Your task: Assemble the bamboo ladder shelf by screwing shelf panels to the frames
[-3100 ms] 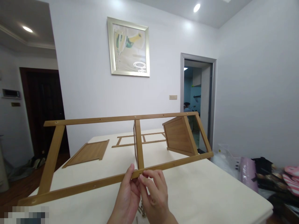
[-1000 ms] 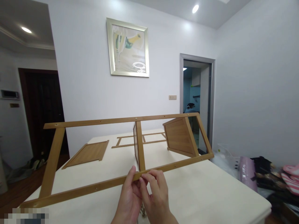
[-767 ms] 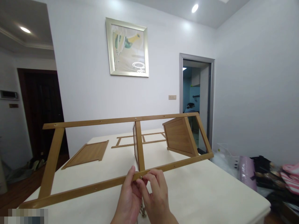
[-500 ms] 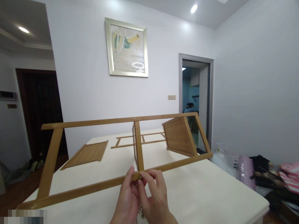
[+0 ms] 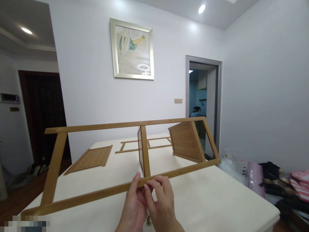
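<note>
A wooden shelf frame (image 5: 89, 197) stands on its side on the white table (image 5: 217, 193), with two slatted panels fixed between its rails: the middle panel (image 5: 140, 151) and the right panel (image 5: 185, 141). My left hand (image 5: 135, 203) is closed round the near rail at the middle crossbar, thumb on top. My right hand (image 5: 161, 199) pinches at a small screw (image 5: 146, 183) in that same rail, its fingertips covering most of it. Below the hands, partly hidden, lies a small pile of metal hardware (image 5: 148, 219).
A loose slatted panel (image 5: 90, 158) lies on the table at the left. Behind the frame lies a second ladder-shaped wooden frame (image 5: 131, 146). Right of the table are a clear plastic bin (image 5: 231, 158), a pink wrapped roll (image 5: 255, 178) and piled bags. A person (image 5: 197, 111) is beyond the doorway.
The view has shifted slightly. My right fingertips have closed further over the screw head, which showed more clearly before. My left hand keeps its hold on the rail.
</note>
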A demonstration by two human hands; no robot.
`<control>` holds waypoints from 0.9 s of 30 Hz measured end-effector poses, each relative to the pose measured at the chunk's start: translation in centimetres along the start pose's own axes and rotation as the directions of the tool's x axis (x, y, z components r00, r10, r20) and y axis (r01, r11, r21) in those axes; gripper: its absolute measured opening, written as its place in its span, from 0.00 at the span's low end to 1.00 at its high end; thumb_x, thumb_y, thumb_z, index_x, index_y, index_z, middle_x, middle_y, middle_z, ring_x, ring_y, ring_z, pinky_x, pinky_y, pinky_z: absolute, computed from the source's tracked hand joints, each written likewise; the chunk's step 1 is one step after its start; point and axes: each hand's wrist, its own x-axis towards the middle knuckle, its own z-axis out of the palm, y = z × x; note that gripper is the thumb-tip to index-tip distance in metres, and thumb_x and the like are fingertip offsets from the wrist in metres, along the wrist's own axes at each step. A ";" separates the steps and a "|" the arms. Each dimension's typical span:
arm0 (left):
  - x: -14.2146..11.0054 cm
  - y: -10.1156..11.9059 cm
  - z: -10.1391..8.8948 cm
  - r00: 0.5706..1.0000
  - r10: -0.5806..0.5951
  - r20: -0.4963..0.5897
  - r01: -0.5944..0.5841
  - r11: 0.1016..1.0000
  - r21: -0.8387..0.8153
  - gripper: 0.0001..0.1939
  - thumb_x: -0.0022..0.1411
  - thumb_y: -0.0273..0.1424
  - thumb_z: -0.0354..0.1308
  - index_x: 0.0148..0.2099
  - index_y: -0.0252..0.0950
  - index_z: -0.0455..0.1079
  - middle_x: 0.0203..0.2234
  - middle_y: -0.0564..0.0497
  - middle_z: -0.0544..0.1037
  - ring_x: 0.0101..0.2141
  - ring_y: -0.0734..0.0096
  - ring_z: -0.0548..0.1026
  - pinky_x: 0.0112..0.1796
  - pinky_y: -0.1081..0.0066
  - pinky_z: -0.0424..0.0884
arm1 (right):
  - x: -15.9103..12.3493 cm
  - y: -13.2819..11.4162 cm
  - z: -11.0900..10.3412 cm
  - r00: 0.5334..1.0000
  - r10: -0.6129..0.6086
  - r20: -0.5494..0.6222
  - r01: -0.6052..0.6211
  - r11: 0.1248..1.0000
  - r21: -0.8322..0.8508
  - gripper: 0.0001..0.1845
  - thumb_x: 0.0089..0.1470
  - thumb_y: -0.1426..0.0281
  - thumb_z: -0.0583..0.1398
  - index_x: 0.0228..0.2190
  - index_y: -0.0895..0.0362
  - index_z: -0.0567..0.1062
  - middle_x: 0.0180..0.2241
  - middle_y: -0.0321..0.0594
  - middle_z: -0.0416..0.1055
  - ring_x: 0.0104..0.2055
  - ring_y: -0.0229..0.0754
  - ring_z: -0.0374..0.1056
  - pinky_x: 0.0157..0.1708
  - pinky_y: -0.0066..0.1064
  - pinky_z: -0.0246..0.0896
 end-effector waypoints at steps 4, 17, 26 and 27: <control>0.4 -0.1 -0.4 0.999 -0.030 0.035 0.030 1.000 0.003 0.07 0.63 0.29 0.58 0.34 0.30 0.72 0.25 0.45 0.80 0.26 0.68 0.79 0.31 0.71 0.78 | -0.1 0.1 0.1 1.000 0.019 0.005 -0.019 1.000 -0.008 0.04 0.57 0.76 0.59 0.34 0.55 0.71 0.35 0.43 0.66 0.37 0.43 0.64 0.35 0.37 0.66; 0.3 -0.1 -0.5 0.999 -0.009 0.049 0.010 1.000 -0.011 0.07 0.62 0.28 0.58 0.32 0.30 0.73 0.24 0.47 0.80 0.26 0.69 0.80 0.35 0.71 0.78 | 0.2 -0.2 -0.3 0.999 -0.044 -0.003 0.044 0.999 -0.007 0.13 0.56 0.79 0.57 0.42 0.55 0.74 0.37 0.44 0.66 0.38 0.42 0.65 0.35 0.36 0.68; 0.4 -0.2 -0.6 0.995 -0.041 0.094 0.041 0.999 0.006 0.08 0.61 0.31 0.61 0.33 0.30 0.74 0.24 0.46 0.80 0.27 0.66 0.80 0.33 0.69 0.78 | 0.2 -0.1 -0.3 1.000 0.005 0.013 -0.005 1.000 -0.005 0.09 0.58 0.77 0.58 0.40 0.55 0.74 0.36 0.43 0.67 0.37 0.42 0.66 0.35 0.36 0.68; 0.4 -0.2 -0.6 0.995 -0.040 0.088 0.040 0.999 0.005 0.08 0.61 0.31 0.61 0.32 0.30 0.74 0.24 0.46 0.80 0.27 0.66 0.80 0.32 0.69 0.78 | 0.1 -0.1 -0.3 1.000 0.009 0.018 -0.009 1.000 -0.007 0.09 0.58 0.77 0.58 0.39 0.55 0.74 0.36 0.43 0.67 0.37 0.42 0.66 0.35 0.36 0.68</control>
